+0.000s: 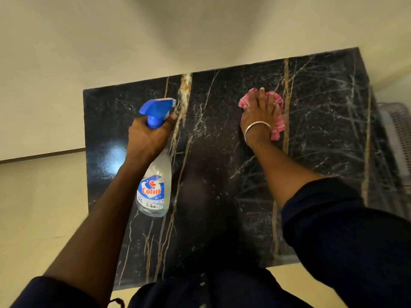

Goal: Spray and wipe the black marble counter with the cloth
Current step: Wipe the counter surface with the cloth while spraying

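Observation:
The black marble counter [222, 174], veined in gold and white, fills the middle of the head view. My left hand [148, 138] grips the neck of a clear spray bottle [154, 187] with a blue trigger head, held above the counter's left part, nozzle pointing toward the wall. My right hand [259, 114] lies flat with fingers spread on a pink cloth [278, 125], pressing it onto the counter at its far middle. A silver bangle sits on that wrist. Fine white droplets speckle the marble to the right of the cloth.
A cream wall [133, 52] runs behind the counter's far edge. Pale floor [44, 207] lies to the left and in front of it. A grey perforated basket [398, 134] stands off the counter's right edge. My dark clothing fills the bottom.

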Tool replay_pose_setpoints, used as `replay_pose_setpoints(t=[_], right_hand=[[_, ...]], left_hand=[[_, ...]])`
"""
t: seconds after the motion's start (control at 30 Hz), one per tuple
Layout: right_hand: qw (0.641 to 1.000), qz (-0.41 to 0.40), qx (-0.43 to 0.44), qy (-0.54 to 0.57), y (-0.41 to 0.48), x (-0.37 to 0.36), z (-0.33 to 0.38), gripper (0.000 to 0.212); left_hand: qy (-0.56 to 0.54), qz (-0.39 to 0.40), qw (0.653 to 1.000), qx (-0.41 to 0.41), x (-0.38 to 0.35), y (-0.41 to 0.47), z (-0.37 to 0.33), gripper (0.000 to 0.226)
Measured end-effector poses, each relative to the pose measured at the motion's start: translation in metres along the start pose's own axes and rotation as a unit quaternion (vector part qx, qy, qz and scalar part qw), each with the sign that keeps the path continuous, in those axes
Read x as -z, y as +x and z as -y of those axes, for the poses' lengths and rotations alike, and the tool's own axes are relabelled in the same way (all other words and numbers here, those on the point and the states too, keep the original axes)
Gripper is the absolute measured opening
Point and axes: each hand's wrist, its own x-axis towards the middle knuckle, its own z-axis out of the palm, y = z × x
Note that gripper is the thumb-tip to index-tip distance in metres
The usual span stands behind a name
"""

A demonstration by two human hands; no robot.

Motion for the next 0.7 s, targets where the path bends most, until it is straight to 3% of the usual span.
replay_pose_setpoints(t=[0.1,0.27,0.4,0.7], right_hand=[[0.999,0.005,0.046,0.015,-0.021,-0.004,0.033,0.059],[0.972,0.063,0.228,-0.007,-0.076,-0.028,0.101,0.060],[0.946,0.069,0.316,-0.015,-0.079,-0.033,0.100,0.061],[0.995,-0.023,0.081,0.053,0.001,0.006,-0.025,0.055]], left_hand=[[-0.011,0.005,1.000,0.018,-0.005,-0.003,0.003,0.049],[-0.010,0.008,1.000,0.023,-0.017,-0.007,-0.002,0.042],[0.000,0.000,1.000,0.015,-0.020,-0.007,-0.008,0.037],[0.004,0.008,1.000,0.007,-0.023,-0.012,-0.010,0.040]])
